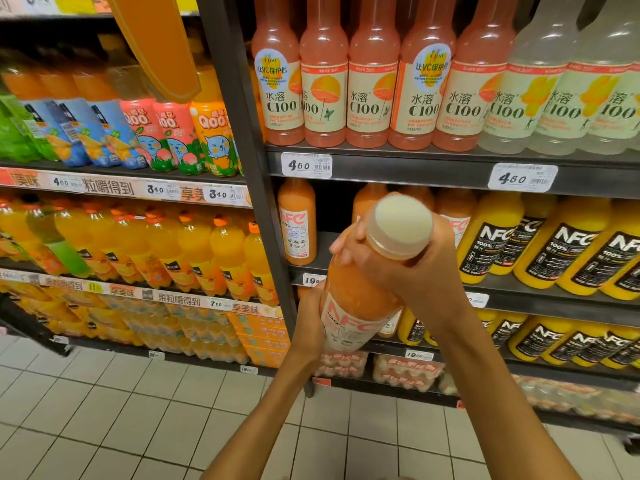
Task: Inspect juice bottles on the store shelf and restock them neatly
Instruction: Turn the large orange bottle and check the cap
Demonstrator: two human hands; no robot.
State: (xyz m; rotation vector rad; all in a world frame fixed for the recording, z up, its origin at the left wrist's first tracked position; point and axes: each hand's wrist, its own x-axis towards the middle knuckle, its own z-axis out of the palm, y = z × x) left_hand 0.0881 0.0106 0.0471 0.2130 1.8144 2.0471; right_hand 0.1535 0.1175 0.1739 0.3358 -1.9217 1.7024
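Note:
A pink-orange NFC juice bottle (356, 299) with a white cap is held tilted toward me in front of the shelves. My left hand (309, 323) grips its lower body from the left. My right hand (405, 265) wraps round its shoulder just under the cap. Behind it, on the middle shelf (540, 299), one matching pink NFC bottle (298, 223) stands at the left with a gap beside it. More pink ones stand behind my hands, partly hidden.
Yellow NFC bottles (547, 244) fill the same shelf to the right. Pink and clear C100 bottles (374, 81) line the shelf above. A dark upright post (256, 168) divides this bay from orange drink shelves (138, 244) on the left. Tiled floor lies below.

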